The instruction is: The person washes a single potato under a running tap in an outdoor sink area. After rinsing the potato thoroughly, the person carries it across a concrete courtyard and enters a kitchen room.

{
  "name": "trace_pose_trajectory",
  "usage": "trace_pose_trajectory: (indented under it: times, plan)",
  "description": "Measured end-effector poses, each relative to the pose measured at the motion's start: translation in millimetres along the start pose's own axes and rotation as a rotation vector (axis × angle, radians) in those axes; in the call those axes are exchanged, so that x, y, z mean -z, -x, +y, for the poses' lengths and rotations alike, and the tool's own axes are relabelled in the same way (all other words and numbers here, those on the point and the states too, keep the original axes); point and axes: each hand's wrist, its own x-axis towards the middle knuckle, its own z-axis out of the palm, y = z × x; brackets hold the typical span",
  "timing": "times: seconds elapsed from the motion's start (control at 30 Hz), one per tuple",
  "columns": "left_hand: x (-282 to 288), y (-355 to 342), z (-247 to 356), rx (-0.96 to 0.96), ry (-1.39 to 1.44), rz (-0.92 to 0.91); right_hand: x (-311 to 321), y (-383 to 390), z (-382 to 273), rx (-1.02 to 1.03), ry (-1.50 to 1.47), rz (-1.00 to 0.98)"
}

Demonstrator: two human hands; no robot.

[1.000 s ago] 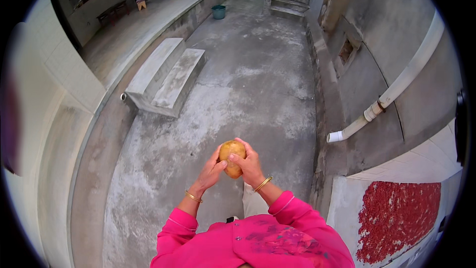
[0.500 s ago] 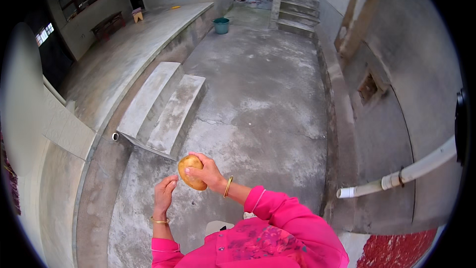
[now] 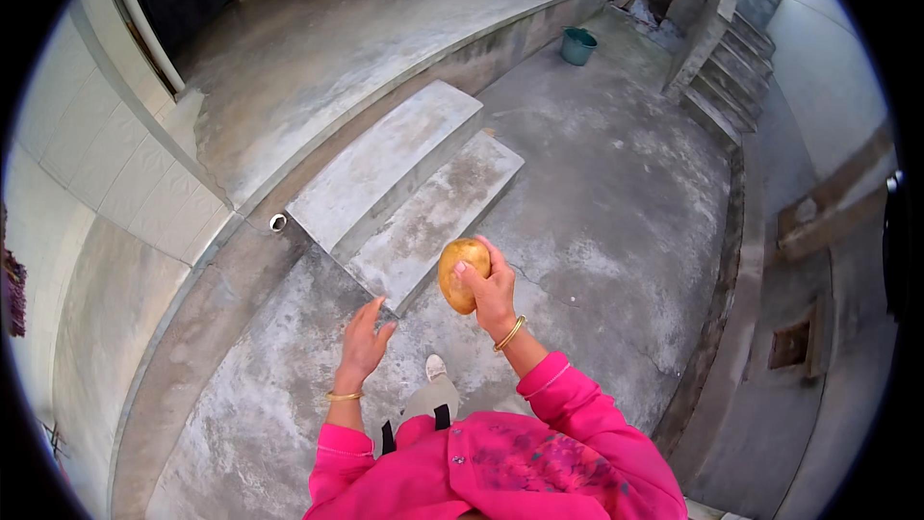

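Note:
A large, smooth, yellow-brown potato (image 3: 463, 275) is gripped in my right hand (image 3: 495, 289), its thumb lying across the near face and the fingers behind it. The rest of the fingers are partly hidden by the potato. To its left, my left hand (image 3: 362, 343) is held out with nothing in it, thumb and fingers apart. It does not touch the potato. A gold bangle circles each wrist below pink sleeves.
Two concrete steps (image 3: 409, 169) rise to a raised platform (image 3: 318, 58) at the left. One shoe (image 3: 436, 367) shows on the grey concrete floor (image 3: 597, 193). Farther off are a green bucket (image 3: 578, 46) and a staircase (image 3: 727, 77). A pipe end (image 3: 278, 222) sticks out beside the steps.
My view has turned left, bringing the steps nearer. My hands have moved apart; the left has spread its fingers, while the right still holds the potato. A shoe has come into view.

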Motion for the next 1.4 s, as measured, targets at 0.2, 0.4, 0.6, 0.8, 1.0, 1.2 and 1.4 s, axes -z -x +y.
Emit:
trace_pose_trajectory:
  times: [0.2, 0.4, 0.6, 0.8, 1.0, 1.2, 1.4]
  plan:
    - [18.0, -159.7, 17.4, -0.009, 0.954, -0.006, -73.6, -118.5, 13.8, -0.084, -0.047, -0.162]
    - [24.5, -288.5, -16.0, 0.094, 1.137, 0.100, -134.8, -247.2, 24.5, -0.027, 0.103, -0.278]
    - [74.8, -455.5, -9.9, 0.042, 1.058, 0.245, -197.8, -406.8, 16.5, 0.063, 0.167, -0.322]
    - [127.4, -578.5, 32.7, 0.070, 1.068, 0.302, -241.7, -528.0, -30.5, 0.147, 0.296, -0.250]
    - [184.1, -660.6, 44.9, 0.108, 1.067, 0.263, -288.3, -605.9, -45.8, 0.114, 0.267, -0.175]
    - [244.8, -724.6, 19.5, 0.131, 1.038, 0.312, -356.9, -671.6, -54.4, -0.120, 0.149, -0.297]
    - [325.2, -799.4, -1.0, 0.179, 1.111, 0.403, -448.7, -748.4, -78.8, -0.140, 0.089, -0.355]
